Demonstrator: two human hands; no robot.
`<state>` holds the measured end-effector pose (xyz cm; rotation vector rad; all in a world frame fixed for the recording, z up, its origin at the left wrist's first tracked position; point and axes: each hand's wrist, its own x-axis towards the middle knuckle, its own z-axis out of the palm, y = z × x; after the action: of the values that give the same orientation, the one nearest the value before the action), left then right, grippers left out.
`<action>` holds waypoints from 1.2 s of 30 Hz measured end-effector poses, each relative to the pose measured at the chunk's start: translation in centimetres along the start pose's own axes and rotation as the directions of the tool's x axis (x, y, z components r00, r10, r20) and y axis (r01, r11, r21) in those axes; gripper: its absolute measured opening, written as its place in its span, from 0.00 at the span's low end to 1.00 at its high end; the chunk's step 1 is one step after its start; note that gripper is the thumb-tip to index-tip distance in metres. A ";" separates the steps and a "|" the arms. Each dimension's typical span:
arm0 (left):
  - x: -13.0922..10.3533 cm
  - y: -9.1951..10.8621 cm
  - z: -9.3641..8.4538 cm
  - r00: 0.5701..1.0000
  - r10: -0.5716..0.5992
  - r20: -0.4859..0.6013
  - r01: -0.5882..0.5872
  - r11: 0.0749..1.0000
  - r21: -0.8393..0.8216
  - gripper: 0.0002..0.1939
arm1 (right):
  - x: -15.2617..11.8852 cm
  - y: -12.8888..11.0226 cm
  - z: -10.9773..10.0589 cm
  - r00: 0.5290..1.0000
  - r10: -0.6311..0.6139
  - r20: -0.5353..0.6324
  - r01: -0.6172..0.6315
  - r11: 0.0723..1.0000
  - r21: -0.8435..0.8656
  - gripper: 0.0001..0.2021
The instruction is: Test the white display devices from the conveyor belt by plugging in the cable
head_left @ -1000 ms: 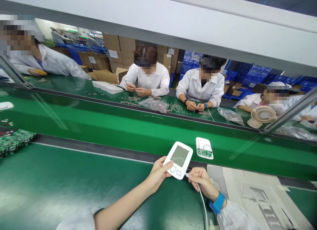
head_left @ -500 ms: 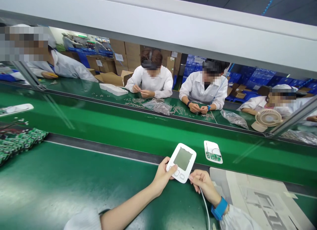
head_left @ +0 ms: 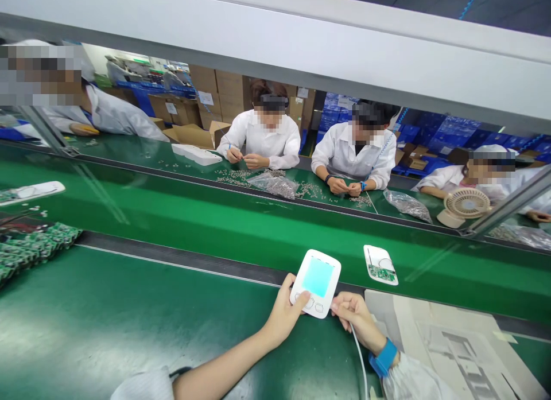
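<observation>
My left hand [head_left: 286, 311] grips a white handheld device [head_left: 315, 284] by its lower left side, the thumb resting over the buttons on its front. The device's screen [head_left: 317, 276] glows pale cyan. At the lower right edge of the device, my right hand [head_left: 355, 317] pinches the end of a white cable [head_left: 360, 354], which hangs down toward the bottom of the view. The cable's plug is hidden by the fingers and looks to be at the device's edge. A blue wristband [head_left: 383, 358] circles my right wrist.
On the green conveyor belt beyond lies a white casing with a circuit board [head_left: 381, 265]. Many green circuit boards [head_left: 38, 248] are stacked at the left. A cardboard sheet [head_left: 456, 342] covers the right of the bench. Across the belt, several co-workers [head_left: 258, 136] handle small parts.
The device's screen has turned from dull grey-green to bright cyan. The casings on the belt have shifted to the right. Both my hands hold nearly the same position.
</observation>
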<state>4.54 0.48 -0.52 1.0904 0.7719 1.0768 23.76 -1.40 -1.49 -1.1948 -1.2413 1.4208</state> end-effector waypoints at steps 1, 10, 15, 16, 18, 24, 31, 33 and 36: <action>0.0 0.0 0.0 1.000 -0.003 0.003 0.003 1.000 0.013 0.15 | 0.0 0.0 0.0 1.000 0.001 -0.001 -0.001 1.000 0.009 0.12; 0.0 0.1 0.0 0.999 -0.020 0.032 0.020 1.000 0.015 0.15 | 0.1 -0.2 0.0 1.000 0.003 -0.004 -0.003 0.999 0.051 0.12; -0.1 0.1 0.1 0.999 -0.007 0.045 0.006 1.000 0.011 0.15 | 0.0 -0.2 0.0 1.000 0.010 -0.003 -0.010 0.998 0.065 0.12; -0.1 0.1 0.1 0.999 -0.006 0.049 0.005 1.000 0.013 0.15 | 0.0 -0.2 0.0 1.000 0.010 -0.003 -0.010 0.998 0.065 0.12; -0.1 0.1 0.1 0.998 -0.008 0.056 0.007 1.000 0.014 0.15 | 0.1 -0.2 0.0 1.000 0.010 -0.006 -0.010 0.998 0.066 0.12; 0.0 0.2 0.1 0.998 -0.012 0.057 0.010 1.000 0.025 0.15 | 0.1 -0.2 0.0 1.000 0.009 0.000 -0.009 0.998 0.067 0.11; 0.0 0.1 0.1 0.998 -0.008 0.057 0.006 1.000 0.027 0.14 | 0.1 -0.1 -0.1 1.000 0.009 0.009 -0.010 0.998 0.070 0.12; 0.0 0.0 0.1 0.998 -0.007 0.059 0.005 1.000 0.023 0.14 | 0.2 -0.1 -0.1 1.000 0.009 0.012 -0.010 0.998 0.066 0.12; 0.0 0.0 0.1 0.998 -0.006 0.060 0.005 1.000 0.020 0.14 | 0.2 0.0 -0.1 1.000 0.006 0.013 -0.007 0.998 0.061 0.12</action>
<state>4.65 0.39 -0.49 1.1318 0.7385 1.0296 23.80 -1.23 -1.47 -1.1514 -1.1953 1.4628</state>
